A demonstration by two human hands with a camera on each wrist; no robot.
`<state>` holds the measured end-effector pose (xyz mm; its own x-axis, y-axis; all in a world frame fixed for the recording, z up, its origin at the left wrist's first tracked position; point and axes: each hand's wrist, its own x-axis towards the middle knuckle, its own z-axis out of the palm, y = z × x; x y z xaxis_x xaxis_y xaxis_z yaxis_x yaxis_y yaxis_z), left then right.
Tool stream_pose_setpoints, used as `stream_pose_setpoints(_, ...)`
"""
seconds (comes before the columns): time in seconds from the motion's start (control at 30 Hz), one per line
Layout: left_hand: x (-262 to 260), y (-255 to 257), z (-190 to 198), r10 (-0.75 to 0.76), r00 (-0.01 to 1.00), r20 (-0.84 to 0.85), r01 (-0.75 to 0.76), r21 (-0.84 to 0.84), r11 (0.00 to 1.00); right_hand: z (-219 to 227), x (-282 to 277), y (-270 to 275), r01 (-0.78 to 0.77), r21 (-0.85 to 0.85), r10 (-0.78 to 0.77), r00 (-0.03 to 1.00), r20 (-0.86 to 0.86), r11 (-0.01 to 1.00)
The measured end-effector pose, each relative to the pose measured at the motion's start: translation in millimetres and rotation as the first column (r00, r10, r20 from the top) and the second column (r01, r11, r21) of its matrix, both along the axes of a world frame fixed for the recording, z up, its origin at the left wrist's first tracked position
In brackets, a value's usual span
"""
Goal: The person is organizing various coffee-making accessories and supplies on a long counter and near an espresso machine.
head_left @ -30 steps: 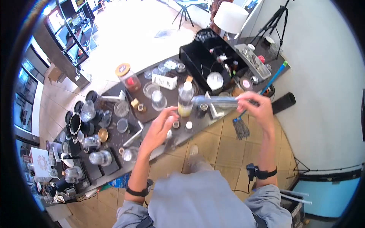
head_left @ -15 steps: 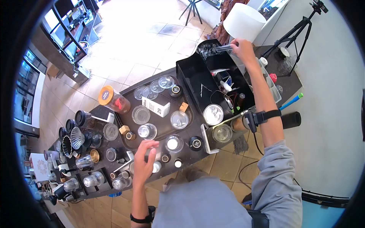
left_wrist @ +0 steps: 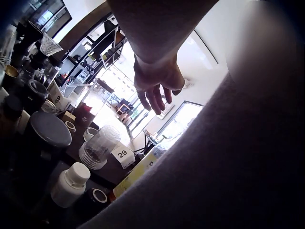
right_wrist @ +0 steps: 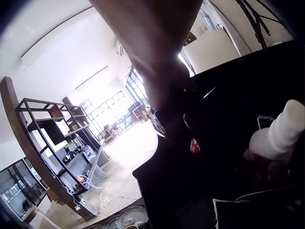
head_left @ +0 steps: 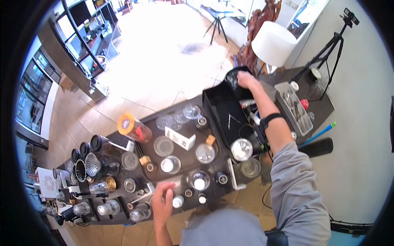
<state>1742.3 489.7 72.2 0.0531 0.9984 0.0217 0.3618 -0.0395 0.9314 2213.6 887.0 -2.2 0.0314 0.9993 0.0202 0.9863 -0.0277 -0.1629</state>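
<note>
My right hand (head_left: 245,80) reaches into the far compartment of the black organizer box (head_left: 215,96), over crinkled clear-and-silver material (head_left: 232,78). Its fingers point down and are hidden, so I cannot tell what they hold. My left hand (head_left: 163,205) hovers over the near table edge, holding nothing, fingers loosely bent. Beside it is a white bottle (head_left: 178,201), also low in the left wrist view as a capped white bottle (left_wrist: 71,183). In that view the left hand (left_wrist: 159,86) hangs with fingers spread. A clear container with a white top (head_left: 170,165) stands beyond it.
A dark tray (head_left: 186,158) carries clear lids (head_left: 191,111), a number card (head_left: 179,138) and a jar with a yellow lid (head_left: 135,128). Jars and drippers (head_left: 92,164) crowd the left. A grey cutlery tray (head_left: 293,108), lamp (head_left: 274,43) and tripod (head_left: 328,53) stand right.
My right hand carried a long, shiny translucent strip-like thing from over the near table to the box's far compartment, then lowered there; the thing is now out of sight. The left hand drew back toward me.
</note>
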Motion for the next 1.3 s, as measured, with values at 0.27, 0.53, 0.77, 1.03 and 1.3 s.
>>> stream_pose_setpoints(0.27, -27, -18, -12, 0.022, 0.993, 0.117, -0.017, -0.048, 0.999, 23, -17, -3, 0.08, -0.254, -0.086, 0.996, -0.014, 0.964)
stream_pose_setpoints(0.53, -79, -27, -21, -0.06, 0.941, 0.332, 0.047, 0.045, 0.998, 138, -50, -107, -0.05, 0.342, 0.091, 0.99, -0.105, 0.938)
stream_pose_setpoints(0.77, -130, -39, -12, -0.275, 0.859, 0.431, 0.255, 0.105, 0.961, 214, -109, -386, 0.219, 0.451, 0.005, 0.896, -0.444, 0.865)
stream_pose_setpoints(1.03, -152, -79, -2, -0.665, 0.652, 0.365, 0.617, 0.254, 0.745, 49, -180, -740, 0.698, 0.036, -0.452, 0.502, -0.738, 0.716)
stream_pose_setpoints(1.3, -70, -150, -1, -0.913, 0.315, 0.259, 0.842, 0.367, 0.395, -147, -346, -1036, 0.839, -0.44, -0.816, 0.008, -0.578, 0.32)
